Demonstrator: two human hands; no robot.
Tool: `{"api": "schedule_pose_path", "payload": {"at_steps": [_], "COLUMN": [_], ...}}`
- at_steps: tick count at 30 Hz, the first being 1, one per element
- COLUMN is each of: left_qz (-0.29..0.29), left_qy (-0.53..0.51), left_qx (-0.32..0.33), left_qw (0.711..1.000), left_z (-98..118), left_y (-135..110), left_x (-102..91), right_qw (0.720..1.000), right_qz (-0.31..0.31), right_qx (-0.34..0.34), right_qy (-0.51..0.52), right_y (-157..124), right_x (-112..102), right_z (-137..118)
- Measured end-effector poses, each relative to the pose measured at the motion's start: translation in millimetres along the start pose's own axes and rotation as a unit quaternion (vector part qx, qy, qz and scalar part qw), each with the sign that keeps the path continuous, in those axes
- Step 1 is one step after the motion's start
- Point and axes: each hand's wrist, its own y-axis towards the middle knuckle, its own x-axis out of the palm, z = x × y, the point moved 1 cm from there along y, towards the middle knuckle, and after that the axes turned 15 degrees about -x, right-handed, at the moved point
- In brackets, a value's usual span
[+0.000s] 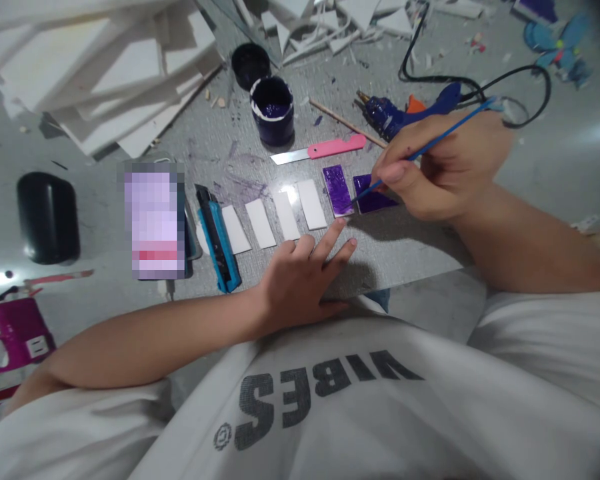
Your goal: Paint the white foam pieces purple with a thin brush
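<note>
My right hand [435, 167] grips a thin blue paintbrush [445, 133], its tip on the lower edge of a small purple-painted rectangle [337, 189]. Beside it, a second purple rectangle [373, 199] lies partly under my right hand. My left hand [305, 273] rests on the table with fingers spread, the index fingertip touching or just below the first purple rectangle's lower end. Several white rectangles, among them one nearest the purple pieces [312, 205], lie in a row to the left. An open jar of purple paint [273, 113] stands behind them.
A pink-handled cutter [335, 147] with bared blade lies behind the row; a blue utility knife [217, 240] lies left. Nearby are a glue gun [390, 117] with black cord, a wooden stick [345, 121], a phone [155, 223], a computer mouse [49, 218] and stacked white boards [105, 67].
</note>
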Motion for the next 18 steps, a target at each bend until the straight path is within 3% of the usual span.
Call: {"api": "schedule_pose_path", "payload": {"at_steps": [6,18], "left_qz": [0.027,0.032], "left_qy": [0.000,0.002], "left_qx": [0.009,0.003], "left_qw": [1.000,0.999], "left_z": [-1.1,-0.1], "left_y": [-2.9,-3.0], "left_x": [5.9,7.9], "right_qw": [0.999,0.996], "right_qz": [-0.015,-0.051], "right_qx": [0.028,-0.067], "right_qy": [0.004,0.026], "right_y": [1.3,-3.2], "right_x": [2.4,0.6], "right_z": [-1.1,11.8]}}
